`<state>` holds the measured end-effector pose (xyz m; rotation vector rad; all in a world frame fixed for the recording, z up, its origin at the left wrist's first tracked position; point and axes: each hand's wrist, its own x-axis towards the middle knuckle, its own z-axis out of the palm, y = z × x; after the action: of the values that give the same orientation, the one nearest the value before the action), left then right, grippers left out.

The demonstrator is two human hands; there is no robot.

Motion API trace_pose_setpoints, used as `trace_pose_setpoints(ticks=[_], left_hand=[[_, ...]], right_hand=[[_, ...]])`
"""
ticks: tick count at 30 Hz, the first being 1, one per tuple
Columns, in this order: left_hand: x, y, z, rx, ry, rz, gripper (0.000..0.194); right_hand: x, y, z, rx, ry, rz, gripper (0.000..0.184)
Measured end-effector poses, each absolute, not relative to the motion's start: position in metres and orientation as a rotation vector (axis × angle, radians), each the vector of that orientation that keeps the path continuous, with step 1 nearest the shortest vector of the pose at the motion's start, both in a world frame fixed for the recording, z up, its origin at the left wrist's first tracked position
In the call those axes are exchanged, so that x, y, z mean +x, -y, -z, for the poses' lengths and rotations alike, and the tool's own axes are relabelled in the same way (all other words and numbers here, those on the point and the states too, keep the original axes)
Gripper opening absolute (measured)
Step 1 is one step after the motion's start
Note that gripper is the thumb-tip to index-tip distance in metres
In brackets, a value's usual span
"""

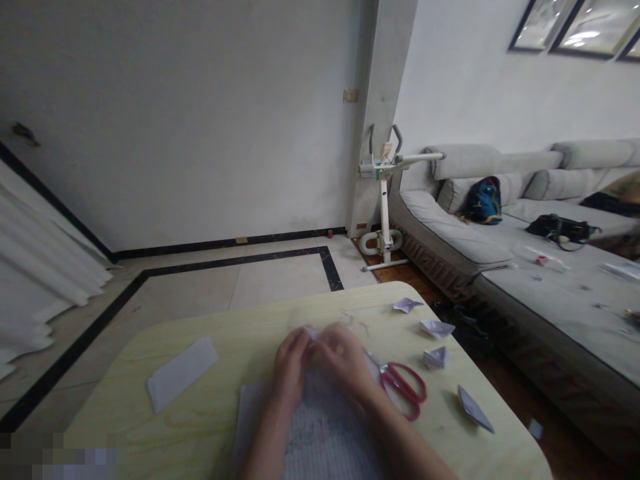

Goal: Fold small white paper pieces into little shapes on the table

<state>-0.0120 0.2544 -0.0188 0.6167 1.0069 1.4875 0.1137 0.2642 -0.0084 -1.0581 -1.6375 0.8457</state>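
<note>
My left hand (291,357) and my right hand (345,352) meet over the middle of the table, fingers closed on a small piece of folded white paper (311,331). Motion blur and the fingers hide most of the paper. Under my forearms lies a ruled sheet with handwriting (325,430). Right beside my right hand are scissors with red handles (404,390), their blades partly covered. Along the right side sit several small folded paper boats (437,358). To the left rests a stack of blank white paper pieces (183,373).
The pale wood-pattern table (120,427) has rounded corners. Thin paper scraps (364,327) lie beyond my hands. A grey sofa (540,293) with bags stands to the right, and a white exercise bike (384,213) stands by the wall. A white curtain (45,267) hangs at left.
</note>
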Motion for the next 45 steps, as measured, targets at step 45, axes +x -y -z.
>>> trace_pose_setpoints(ticks=[45], left_hand=[[-0.011,-0.251,0.014,0.779,-1.048,-1.386,0.034]], right_hand=[[0.119,-0.271,0.011,-0.984,1.490,-1.277,0.029]])
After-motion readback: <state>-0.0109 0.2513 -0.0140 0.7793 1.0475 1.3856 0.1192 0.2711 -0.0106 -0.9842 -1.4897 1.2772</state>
